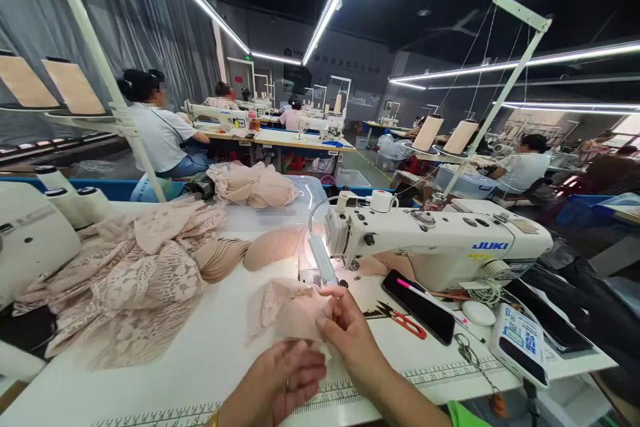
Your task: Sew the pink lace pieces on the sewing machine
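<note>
A small beige piece of lace fabric with a smooth cup-shaped part [299,317] lies on the white table in front of the sewing machine [400,230]. My right hand [353,333] pinches its right edge between thumb and fingers, close to the needle area. Just below the fabric is my left hand [283,377], its fingers stretched out and slightly curved, with nothing visibly gripped. Whether its fingertips touch the fabric's lower edge I cannot tell. A lit lamp [323,259] hangs beside the needle and hides part of it.
Lace fabric [155,273] is heaped at left, beside stacked beige cups [223,258]. Right of my hands lie orange-handled scissors [407,323], a black phone [423,307] and a white power bank [520,343]. A printed ruler [440,373] runs along the front edge. Co-workers sit further back.
</note>
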`<state>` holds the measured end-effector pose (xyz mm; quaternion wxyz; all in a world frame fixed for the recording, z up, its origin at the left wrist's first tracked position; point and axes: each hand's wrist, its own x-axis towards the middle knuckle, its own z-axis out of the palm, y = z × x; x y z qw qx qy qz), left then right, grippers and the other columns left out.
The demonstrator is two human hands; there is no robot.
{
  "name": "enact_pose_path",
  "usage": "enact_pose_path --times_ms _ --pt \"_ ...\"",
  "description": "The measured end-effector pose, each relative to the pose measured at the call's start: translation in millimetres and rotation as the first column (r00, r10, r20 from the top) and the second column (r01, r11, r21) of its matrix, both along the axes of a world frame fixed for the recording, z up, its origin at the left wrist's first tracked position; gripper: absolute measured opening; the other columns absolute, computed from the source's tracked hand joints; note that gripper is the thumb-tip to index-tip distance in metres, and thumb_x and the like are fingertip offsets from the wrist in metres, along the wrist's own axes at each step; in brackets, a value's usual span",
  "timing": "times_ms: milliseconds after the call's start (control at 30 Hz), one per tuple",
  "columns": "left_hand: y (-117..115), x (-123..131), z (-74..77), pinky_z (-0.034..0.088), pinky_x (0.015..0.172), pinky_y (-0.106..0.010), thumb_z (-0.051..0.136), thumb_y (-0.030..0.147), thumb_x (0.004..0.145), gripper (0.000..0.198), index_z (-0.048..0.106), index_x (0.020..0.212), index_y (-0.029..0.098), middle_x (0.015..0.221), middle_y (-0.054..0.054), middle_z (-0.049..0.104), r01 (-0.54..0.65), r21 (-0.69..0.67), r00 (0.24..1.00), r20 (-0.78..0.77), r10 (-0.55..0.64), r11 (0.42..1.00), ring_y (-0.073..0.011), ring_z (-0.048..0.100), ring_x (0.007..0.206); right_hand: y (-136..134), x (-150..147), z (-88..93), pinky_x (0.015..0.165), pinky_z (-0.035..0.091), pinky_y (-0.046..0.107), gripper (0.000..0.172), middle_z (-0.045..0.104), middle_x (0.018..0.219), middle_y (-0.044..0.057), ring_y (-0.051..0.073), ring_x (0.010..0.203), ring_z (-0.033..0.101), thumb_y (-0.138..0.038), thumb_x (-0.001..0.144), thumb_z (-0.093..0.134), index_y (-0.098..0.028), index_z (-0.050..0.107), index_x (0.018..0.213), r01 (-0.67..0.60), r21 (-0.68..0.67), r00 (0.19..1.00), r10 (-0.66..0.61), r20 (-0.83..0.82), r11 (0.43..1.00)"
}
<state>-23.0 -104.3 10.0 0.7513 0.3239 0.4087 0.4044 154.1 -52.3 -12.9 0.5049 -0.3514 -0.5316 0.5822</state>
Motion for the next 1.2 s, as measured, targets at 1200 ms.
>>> enact_pose_path --times_ms 1200 --pt "19.5 19.9 16.3 0.062 0.086 -0.025 0.101 0.037 0.064 0.046 0.085 0.103 0.017 0.112 -0.011 0.082 -0.417 -0.028 0.87 0.275 0.409 0.908 -0.0268 0.074 0.107 -37.1 -0.6 -1.8 0.088 0.055 0.041 0.101 0.077 0.11 0.008 0.028 0.096 0.075 -0.049 0.067 0.098 -0.026 0.046 0.151 0.088 -0.306 0.943 -0.179 -0.282 0.948"
